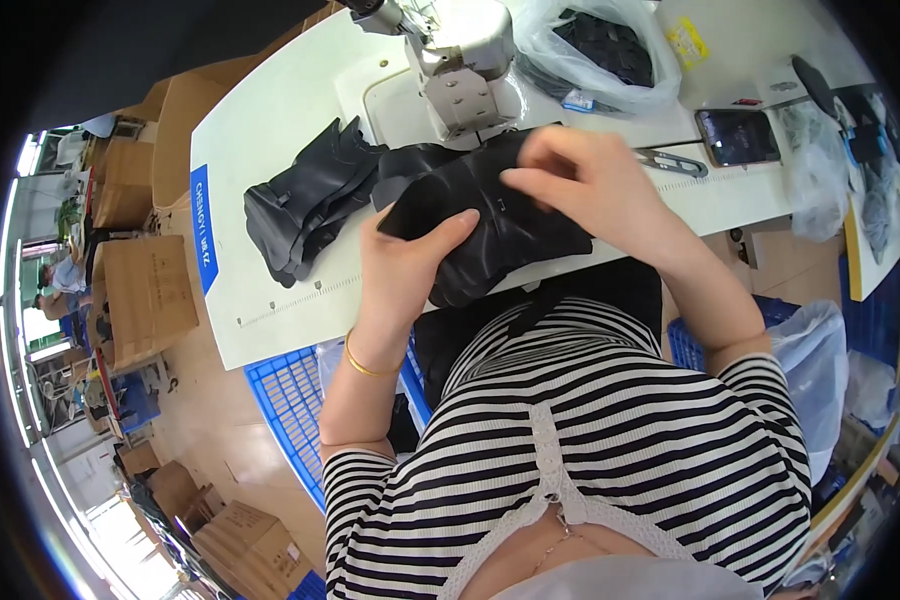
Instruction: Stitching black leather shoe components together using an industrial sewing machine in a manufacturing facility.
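A black, leather-like piece [485,235] with creases and a small light mark lies in front of me at the table's near edge. My left hand [410,255] grips its left side, thumb on top and fingers hidden underneath. Over its upper right part is my right hand [590,180], fingers curled and smeared by motion; whether they pinch anything is unclear. More black material lies under and behind the piece, close to the sewing machine [460,80]. To the left, a stack of similar black pieces [305,205] rests on the white table [270,335].
Thread snips [673,162] and a phone [738,137] lie to the right. Behind them sits a clear plastic bag [660,95] with black pieces inside. Blue baskets [288,400] stand below the table's edge; cardboard boxes [145,300] fill the left side.
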Action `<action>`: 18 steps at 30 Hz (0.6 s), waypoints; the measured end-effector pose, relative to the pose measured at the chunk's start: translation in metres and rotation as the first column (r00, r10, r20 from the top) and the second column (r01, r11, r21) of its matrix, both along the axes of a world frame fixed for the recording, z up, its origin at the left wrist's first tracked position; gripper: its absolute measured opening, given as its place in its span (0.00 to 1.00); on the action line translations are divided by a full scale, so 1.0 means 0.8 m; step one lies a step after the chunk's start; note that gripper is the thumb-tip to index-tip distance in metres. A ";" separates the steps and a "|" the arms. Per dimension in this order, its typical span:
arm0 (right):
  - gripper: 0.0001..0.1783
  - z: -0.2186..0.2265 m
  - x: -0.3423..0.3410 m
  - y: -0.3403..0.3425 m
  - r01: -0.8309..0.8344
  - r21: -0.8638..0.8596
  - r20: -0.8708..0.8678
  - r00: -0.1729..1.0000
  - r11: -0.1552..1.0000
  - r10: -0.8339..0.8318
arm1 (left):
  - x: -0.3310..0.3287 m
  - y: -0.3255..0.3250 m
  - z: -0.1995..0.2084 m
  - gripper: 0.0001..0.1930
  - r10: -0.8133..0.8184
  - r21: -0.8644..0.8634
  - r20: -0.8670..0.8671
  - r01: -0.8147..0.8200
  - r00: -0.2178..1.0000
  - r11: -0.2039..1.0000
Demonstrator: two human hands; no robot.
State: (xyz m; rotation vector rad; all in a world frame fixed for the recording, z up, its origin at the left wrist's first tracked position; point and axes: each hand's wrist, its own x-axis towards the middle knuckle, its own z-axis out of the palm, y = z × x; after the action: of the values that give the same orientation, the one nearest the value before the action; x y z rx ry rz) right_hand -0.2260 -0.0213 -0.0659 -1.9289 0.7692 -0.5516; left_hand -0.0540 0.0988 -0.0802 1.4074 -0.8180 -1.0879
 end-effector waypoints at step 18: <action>0.10 -0.041 0.019 0.077 0.018 0.555 0.614 0.666 0.832 -0.424 | -0.039 0.001 0.034 0.12 0.202 -0.227 -0.158 -0.235 0.967 0.945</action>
State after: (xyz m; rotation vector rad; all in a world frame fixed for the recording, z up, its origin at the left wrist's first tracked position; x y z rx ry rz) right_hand -0.2106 0.0403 -0.0988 -0.9707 0.5503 -1.0673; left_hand -0.0849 0.0997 -0.0529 1.1745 -0.6568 -0.8672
